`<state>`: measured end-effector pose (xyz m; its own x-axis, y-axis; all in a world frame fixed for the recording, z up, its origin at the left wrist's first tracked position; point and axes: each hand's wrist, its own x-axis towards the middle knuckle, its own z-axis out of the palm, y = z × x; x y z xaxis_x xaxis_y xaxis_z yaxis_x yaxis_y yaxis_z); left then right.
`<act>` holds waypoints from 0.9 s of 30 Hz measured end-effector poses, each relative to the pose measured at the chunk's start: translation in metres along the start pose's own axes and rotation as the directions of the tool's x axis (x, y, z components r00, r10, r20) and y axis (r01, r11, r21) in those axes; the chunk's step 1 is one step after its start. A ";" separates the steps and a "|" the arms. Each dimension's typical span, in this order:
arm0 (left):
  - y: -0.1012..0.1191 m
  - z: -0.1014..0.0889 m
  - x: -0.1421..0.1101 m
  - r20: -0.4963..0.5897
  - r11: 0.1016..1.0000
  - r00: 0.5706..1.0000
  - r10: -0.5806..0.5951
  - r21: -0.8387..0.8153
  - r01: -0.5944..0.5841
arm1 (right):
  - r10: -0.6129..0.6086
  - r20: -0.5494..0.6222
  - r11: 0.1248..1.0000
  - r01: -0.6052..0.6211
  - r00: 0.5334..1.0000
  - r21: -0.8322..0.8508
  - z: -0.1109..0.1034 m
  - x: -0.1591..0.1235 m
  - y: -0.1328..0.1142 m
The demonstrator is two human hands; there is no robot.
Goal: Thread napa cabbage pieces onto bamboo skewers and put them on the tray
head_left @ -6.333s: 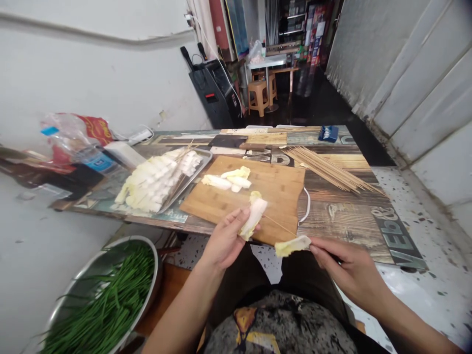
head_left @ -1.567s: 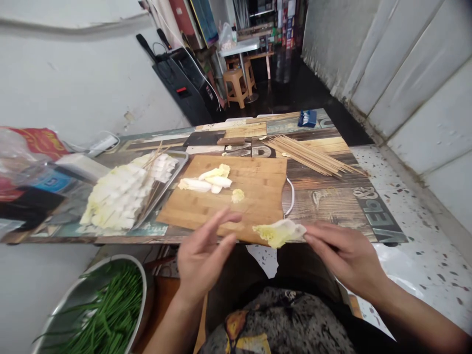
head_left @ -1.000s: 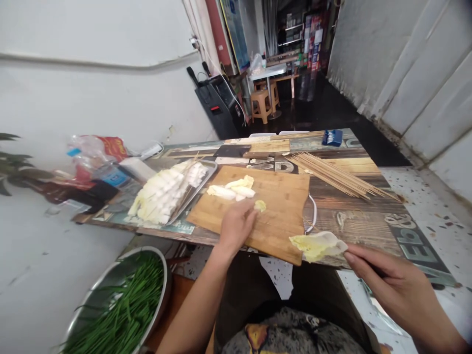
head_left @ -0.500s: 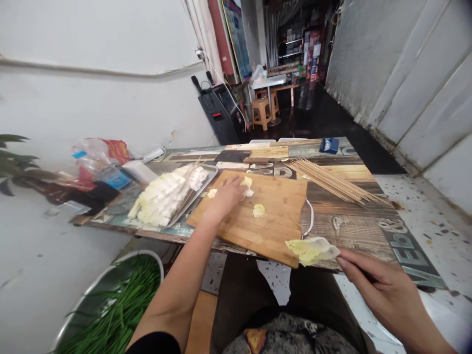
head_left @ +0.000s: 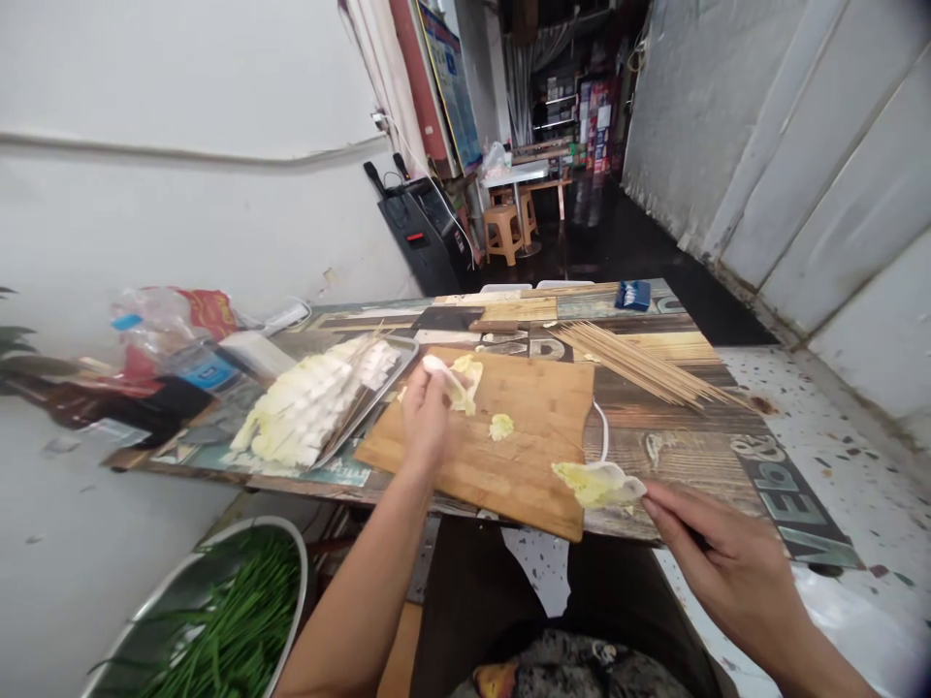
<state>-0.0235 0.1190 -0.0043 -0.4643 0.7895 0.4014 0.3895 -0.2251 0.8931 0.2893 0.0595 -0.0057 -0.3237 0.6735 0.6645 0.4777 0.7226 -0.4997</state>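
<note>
My left hand is closed on a pale cabbage leaf, raised at the far left part of the wooden cutting board. My right hand pinches the white stem end of another cabbage leaf, whose yellow tip points left over the board's near right corner. Between the hands, a small yellow leaf piece lies on the board. To the left, rows of cabbage leaves with sticks showing among them are heaped over a metal tray.
Loose bamboo skewers lie right of the board, with a small blue box behind them. A plastic bottle and bags crowd the table's left end. Below left stands a metal basin of green chives. A black speaker leans by the wall.
My left hand has lifted from the board with a cabbage leaf now in its fingers. The right hand keeps its leaf at nearly the same place. The whole view has shifted slightly.
</note>
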 end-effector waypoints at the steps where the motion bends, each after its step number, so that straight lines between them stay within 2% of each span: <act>1: 0.006 0.002 -0.006 0.035 0.957 0.983 -0.179 -0.226 0.182 | -0.006 -0.004 1.000 0.006 1.000 -0.019 0.001 0.001 0.000; 2: 0.012 0.004 -0.013 0.123 0.842 0.936 -0.331 -0.410 0.352 | -0.012 -0.006 0.999 0.012 1.000 -0.036 0.003 0.002 0.000; 3: 0.019 0.005 -0.020 0.221 0.714 0.878 -0.424 -0.515 0.474 | -0.018 -0.004 0.999 0.018 1.000 -0.050 0.004 0.002 0.000; 4: 0.025 0.006 -0.029 0.284 0.643 0.842 -0.458 -0.548 0.535 | -0.025 0.003 0.998 0.025 1.000 -0.059 0.006 0.002 0.000; 5: 0.029 0.007 -0.037 0.302 0.628 0.834 -0.462 -0.553 0.548 | -0.031 0.013 0.997 0.032 0.999 -0.067 0.007 0.001 -0.001; 10: 0.037 0.009 -0.083 0.220 0.794 0.915 -0.337 -0.456 0.402 | -0.036 0.092 0.994 0.045 0.995 -0.096 0.006 -0.004 -0.006; 12: 0.034 0.007 -0.094 0.184 0.859 0.963 -0.194 -0.442 0.258 | -0.044 0.125 0.992 0.058 0.991 -0.111 0.001 -0.006 -0.010; 14: 0.030 0.004 -0.099 0.161 0.886 0.987 -0.004 -0.457 0.078 | -0.087 0.158 0.986 0.108 0.984 -0.127 -0.005 -0.007 -0.012; 16: 0.028 0.001 -0.100 0.170 0.868 0.973 0.157 -0.493 -0.054 | -0.156 0.181 0.973 0.182 0.971 -0.138 -0.010 -0.009 -0.013; 18: 0.029 -0.002 -0.099 0.192 0.832 0.950 0.246 -0.545 -0.105 | -0.207 0.206 0.960 0.239 0.956 -0.143 -0.015 -0.012 -0.011; 22: 0.032 -0.004 -0.099 0.189 0.776 0.940 0.283 -0.621 -0.108 | -0.251 0.265 0.950 0.290 0.931 -0.117 -0.020 -0.020 -0.007; 27: 0.035 -0.004 -0.100 0.236 0.760 0.908 0.346 -0.638 -0.123 | -0.213 0.287 0.964 0.250 0.934 -0.096 -0.022 -0.024 -0.011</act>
<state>0.0334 0.0303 -0.0122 -0.0991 0.7741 0.6253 -0.1544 -0.6327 0.7588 0.3092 0.0319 -0.0040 -0.6383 0.5194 0.5681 0.4580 0.8495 -0.2621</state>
